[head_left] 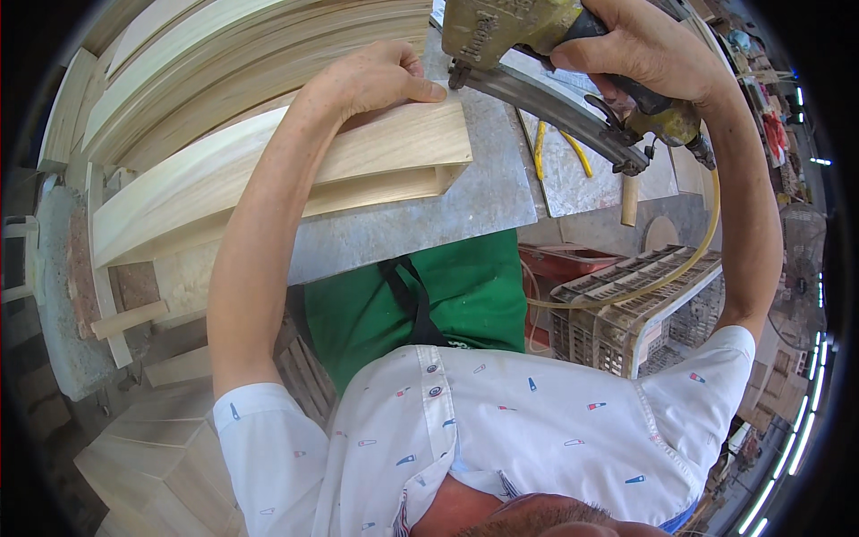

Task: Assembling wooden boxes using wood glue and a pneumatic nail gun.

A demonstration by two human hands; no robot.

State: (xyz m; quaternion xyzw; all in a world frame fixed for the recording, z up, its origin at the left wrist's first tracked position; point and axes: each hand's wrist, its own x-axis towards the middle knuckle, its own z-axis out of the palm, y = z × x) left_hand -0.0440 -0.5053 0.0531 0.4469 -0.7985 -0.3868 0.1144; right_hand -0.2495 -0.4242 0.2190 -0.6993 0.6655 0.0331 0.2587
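Now the right grip (646, 52) hugs the nail gun (510, 29); the nearer left grip (371, 80) holds the long box (394, 148) stretching left from it

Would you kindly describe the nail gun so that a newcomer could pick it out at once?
Find the grey worktop beyond the green cloth. Over its upper right, the person's right hand grips the nail gun. Its scuffed yellow body, dark grip and long grey rail set it apart from the slim yellow handles lying nearby.
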